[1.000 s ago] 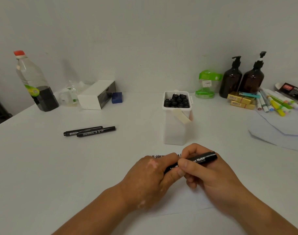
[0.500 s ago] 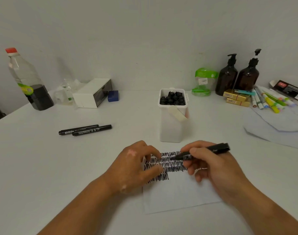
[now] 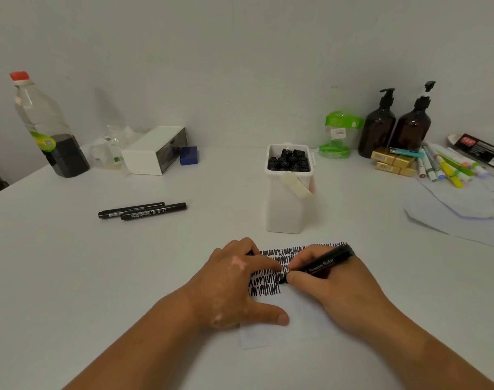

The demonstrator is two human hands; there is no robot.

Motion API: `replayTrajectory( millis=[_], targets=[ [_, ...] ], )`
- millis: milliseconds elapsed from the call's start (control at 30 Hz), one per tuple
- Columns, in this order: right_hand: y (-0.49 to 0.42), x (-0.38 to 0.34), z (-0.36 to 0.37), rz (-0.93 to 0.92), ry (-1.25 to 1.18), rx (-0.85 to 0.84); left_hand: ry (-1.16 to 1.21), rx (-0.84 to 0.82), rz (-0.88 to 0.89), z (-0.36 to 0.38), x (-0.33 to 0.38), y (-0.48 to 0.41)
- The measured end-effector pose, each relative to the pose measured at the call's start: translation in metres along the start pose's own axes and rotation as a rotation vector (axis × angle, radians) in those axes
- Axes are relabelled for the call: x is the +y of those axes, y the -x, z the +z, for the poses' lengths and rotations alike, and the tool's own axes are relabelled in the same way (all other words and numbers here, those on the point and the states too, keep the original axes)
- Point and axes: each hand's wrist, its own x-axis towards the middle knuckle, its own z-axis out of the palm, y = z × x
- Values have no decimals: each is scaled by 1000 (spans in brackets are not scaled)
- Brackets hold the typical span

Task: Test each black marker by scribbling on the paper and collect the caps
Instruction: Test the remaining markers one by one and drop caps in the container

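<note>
Lowered since the earlier frame, the marker (image 3: 324,261) tip touches the paper (image 3: 304,319) beside the flat-pressing left hand (image 3: 234,282); the right hand (image 3: 333,288) pinches the marker. Slackened pressure could let the paper slide.

The left hand (image 3: 234,280) is coming off the marker (image 3: 324,263) and settling onto the paper (image 3: 304,319), with forefinger and thumb spreading flat to pin it. The right hand (image 3: 338,285) is now gripping the marker alone. It is bringing the tip down from the upper scribbles (image 3: 265,288) to the end of a lower row, close beside the left forefinger.
</note>
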Motion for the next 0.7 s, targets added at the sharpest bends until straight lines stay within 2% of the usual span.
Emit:
replayTrajectory(
  millis=[167, 333, 433, 600, 700],
  targets=[
    [0, -1, 1, -11, 7, -39, 14, 2, -5, -1, 1, 0],
    [-2, 2, 0, -9, 42, 5, 11, 2, -12, 0, 2, -1],
    [-1, 2, -1, -14, 19, -39, 10, 2, -11, -1, 2, 0],
    [-3, 4, 1, -4, 22, 28, 14, -2, -15, -1, 2, 0],
    [-2, 4, 1, -9, 23, -23, 12, -2, -17, -2, 2, 0]
  ],
)
